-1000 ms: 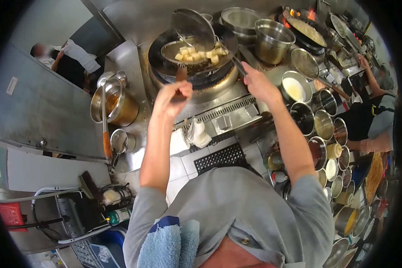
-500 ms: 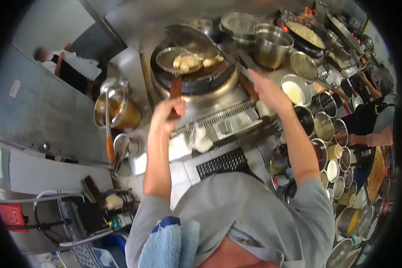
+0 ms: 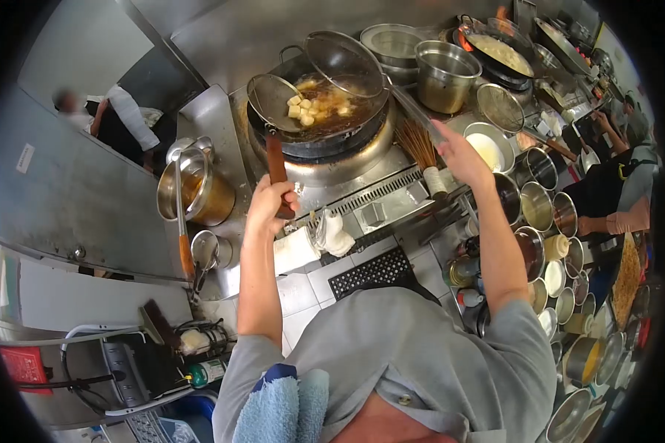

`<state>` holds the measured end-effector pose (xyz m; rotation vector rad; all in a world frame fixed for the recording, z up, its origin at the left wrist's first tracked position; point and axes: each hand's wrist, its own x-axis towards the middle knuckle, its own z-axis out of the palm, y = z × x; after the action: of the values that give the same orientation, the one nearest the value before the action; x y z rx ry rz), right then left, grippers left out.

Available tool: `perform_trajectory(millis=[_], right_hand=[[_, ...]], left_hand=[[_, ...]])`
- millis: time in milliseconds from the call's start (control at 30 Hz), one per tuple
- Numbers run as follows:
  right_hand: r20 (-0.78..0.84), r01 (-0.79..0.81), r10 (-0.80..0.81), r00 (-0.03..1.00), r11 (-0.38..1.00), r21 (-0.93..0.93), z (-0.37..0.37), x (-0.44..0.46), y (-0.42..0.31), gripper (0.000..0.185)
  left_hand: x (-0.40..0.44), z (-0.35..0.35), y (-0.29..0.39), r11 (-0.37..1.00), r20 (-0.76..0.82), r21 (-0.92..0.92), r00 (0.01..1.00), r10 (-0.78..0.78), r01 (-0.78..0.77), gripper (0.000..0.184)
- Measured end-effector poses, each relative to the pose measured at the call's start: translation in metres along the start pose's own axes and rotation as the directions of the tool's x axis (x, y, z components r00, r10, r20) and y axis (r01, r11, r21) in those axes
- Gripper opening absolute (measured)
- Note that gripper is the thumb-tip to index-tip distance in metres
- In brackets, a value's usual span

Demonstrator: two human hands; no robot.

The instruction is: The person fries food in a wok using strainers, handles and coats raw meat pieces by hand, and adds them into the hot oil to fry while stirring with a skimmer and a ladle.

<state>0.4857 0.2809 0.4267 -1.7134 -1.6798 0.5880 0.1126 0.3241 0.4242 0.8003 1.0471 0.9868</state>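
Note:
My left hand is closed around the wooden handle of a round strainer. The strainer is tilted over a wok on the left burner. Several pale cubes, which look like tofu, are at its right side. More pale pieces show in the bubbling brown liquid. My right hand grips the long metal handle of a large round skimmer, raised over the wok's far side. Its fine surface is hard to make out.
A bamboo brush lies right of the wok, near a steel pot and a bowl of white liquid. A pot with a ladle stands left. Several ingredient containers line the right. Another person's arm shows far right.
The right-hand skimmer has lifted and swung away from the left strainer. Cubes that spanned the strainer and the space beside it now sit lower, with pale pieces in the bubbling liquid.

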Motion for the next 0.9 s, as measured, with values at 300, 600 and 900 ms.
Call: perform_trajectory(millis=[300,600,900], right_hand=[[-0.214,-0.007,0.033,0.976,0.992,0.124,0.046,0.033,0.018,0.058],[-0.148,-0.127,0.172,0.974,0.953,0.275,0.059,0.052,0.016,0.056],[-0.167,-0.104,0.149,0.975,0.962,0.251,0.043,0.052,0.02,0.061]], left_hand=[[0.066,-0.006,-0.009,0.852,-0.086,0.506,0.975,0.205,-0.134,0.019],[0.07,-0.004,-0.016,0.832,0.033,0.545,0.994,0.105,-0.106,0.019],[0.056,-0.024,-0.03,-0.269,0.279,0.944,0.897,0.341,-0.191,0.071]])
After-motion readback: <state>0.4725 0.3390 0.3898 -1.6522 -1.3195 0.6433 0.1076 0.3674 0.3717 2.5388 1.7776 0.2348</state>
